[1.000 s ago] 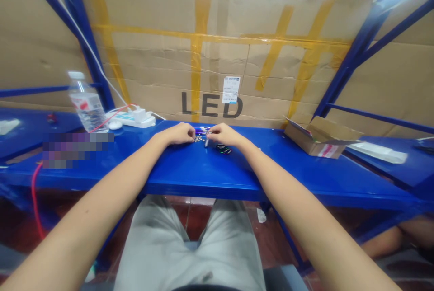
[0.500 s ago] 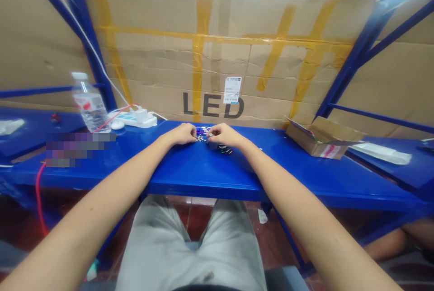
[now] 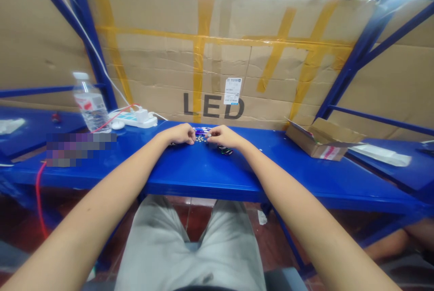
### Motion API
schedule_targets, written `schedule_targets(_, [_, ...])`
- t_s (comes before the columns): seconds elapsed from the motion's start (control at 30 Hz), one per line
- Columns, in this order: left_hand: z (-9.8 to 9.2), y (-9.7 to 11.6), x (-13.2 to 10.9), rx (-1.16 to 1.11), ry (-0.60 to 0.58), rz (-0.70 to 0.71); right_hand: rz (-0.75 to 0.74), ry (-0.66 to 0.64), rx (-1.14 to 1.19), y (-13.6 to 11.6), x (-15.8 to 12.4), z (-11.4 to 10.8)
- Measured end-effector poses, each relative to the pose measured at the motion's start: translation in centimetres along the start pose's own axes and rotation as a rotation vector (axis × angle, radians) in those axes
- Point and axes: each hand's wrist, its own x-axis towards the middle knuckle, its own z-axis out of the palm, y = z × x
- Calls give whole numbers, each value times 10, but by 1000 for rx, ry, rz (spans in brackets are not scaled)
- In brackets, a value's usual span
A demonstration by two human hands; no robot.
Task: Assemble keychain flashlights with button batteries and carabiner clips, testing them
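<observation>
Both of the person's arms reach over the blue counter [image 3: 203,171], and I can see the left grip [image 3: 185,134] curled beside a cluster of shiny bits [image 3: 200,138]. Across from it the right grip [image 3: 219,136] pinches a small pale piece [image 3: 209,135], near some dark pieces [image 3: 225,150]. Purple tubes [image 3: 202,131] lie behind the bits. An open box [image 3: 313,143] sits to the right, a bottle [image 3: 91,106] and power strip [image 3: 134,119] to the left, taped cardboard [image 3: 162,65] behind
</observation>
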Motion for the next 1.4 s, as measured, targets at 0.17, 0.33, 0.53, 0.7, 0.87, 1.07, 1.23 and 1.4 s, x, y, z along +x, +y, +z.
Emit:
schedule_targets(0.17, [-5, -3, -2, -7, -38, -9, -19, -3, -15, 3, 1, -1])
schedule_targets(0.33, [-8, -1, -6, 68, -49, -4, -11, 4, -20, 7, 3, 3])
schedule_targets(0.53, [-1, 13, -11, 48, 101, 111, -65, 80, -198, 12, 7, 4])
schedule_targets(0.7, [14, 33, -8, -16, 437, 413, -162, 344, -350, 12, 6, -11])
schedule_targets(0.87, [25, 45, -6, 18, 582, 535, -187, 361, -356, 18, 6, -17])
schedule_targets(1.07, [29, 49, -4, 139, 619, 600, -233, 328, -332, 24, 13, -14])
schedule_targets(1.23, [30, 46, 0, 177, 617, 639, -223, 312, -212, 25, 14, -13])
schedule_targets(1.4, [31, 44, 4, 199, 627, 676, -246, 259, -114, 23, 13, -14])
